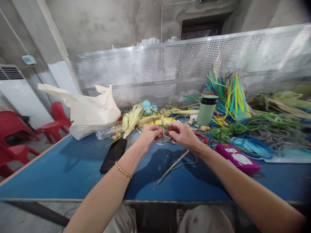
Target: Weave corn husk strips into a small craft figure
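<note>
Over the middle of the blue table, my left hand (pixel 152 135) is closed in a pinch, a gold beaded bracelet on its wrist. Facing it, fingertips almost meeting, my right hand (pixel 182 134) also pinches. Between them runs a thin pale-green strip (pixel 163 124), which looks like plant fibre; its lower part is partly hidden by the fingers. Below the hands lies a loose dried leaf strip (pixel 173 167) on the tabletop. Behind them sit pale corn husks (pixel 132 119) and a light-blue ball-like bundle (pixel 148 107).
A white plastic bag (pixel 93 108) and clear bottle (pixel 108 130) stand left, above a black phone (pixel 113 156). To the right are a green cup (pixel 207 111), a purple case (pixel 237 158), colourful strips (pixel 227 94) and green cords (pixel 262 124). A perforated metal panel (pixel 141 71) closes the back.
</note>
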`<state>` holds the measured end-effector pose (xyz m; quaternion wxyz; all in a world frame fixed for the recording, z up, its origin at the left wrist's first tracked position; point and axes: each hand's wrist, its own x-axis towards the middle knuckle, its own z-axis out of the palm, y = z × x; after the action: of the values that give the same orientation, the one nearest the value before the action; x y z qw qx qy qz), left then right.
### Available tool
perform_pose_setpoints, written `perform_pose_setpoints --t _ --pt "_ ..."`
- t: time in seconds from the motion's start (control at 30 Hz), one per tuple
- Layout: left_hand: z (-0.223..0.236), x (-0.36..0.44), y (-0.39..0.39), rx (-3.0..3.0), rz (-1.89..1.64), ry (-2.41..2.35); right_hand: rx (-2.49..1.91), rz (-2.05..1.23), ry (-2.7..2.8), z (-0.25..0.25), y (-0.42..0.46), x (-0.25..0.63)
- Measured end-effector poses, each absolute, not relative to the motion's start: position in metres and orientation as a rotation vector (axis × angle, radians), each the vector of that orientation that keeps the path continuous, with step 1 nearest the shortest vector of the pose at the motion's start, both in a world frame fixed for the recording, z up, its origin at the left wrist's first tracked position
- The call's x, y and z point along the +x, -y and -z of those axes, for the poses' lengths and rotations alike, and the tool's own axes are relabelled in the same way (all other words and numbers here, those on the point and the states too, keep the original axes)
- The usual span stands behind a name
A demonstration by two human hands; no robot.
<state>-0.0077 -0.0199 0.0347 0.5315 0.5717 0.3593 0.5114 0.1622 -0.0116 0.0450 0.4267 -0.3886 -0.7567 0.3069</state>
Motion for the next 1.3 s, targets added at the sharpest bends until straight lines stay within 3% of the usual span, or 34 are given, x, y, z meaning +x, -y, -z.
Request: perform_pose_setpoints --t 0.13,0.3,0.57,0.77,1.07,1.3 --pt "-0.035 -0.007 0.02 1.421 -1.243 -0.853 -0.984 -0.889 1.767 -0.049 0.015 0.163" --pt "-0.036 -0.003 0.022 1.508 -1.23 -0.918 -0.959 -0.66 1.86 -0.043 0.012 0.159" --pt "-0.037 -0.008 0.02 1.525 -1.223 -1.022 -1.005 -0.588 1.895 -0.044 0.008 0.167" --pt "-0.034 -0.005 0.021 1.463 -1.219 -0.933 -0.967 -0.765 1.897 -0.047 0.013 0.163" --pt "-0.035 -0.004 0.02 1.467 -1.219 -0.97 -1.035 -0.427 2.012 -0.039 0.005 0.165" --pt "-0.035 -0.009 0.02 1.523 -1.154 -0.906 -1.01 -0.697 2.002 -0.045 0.008 0.168"
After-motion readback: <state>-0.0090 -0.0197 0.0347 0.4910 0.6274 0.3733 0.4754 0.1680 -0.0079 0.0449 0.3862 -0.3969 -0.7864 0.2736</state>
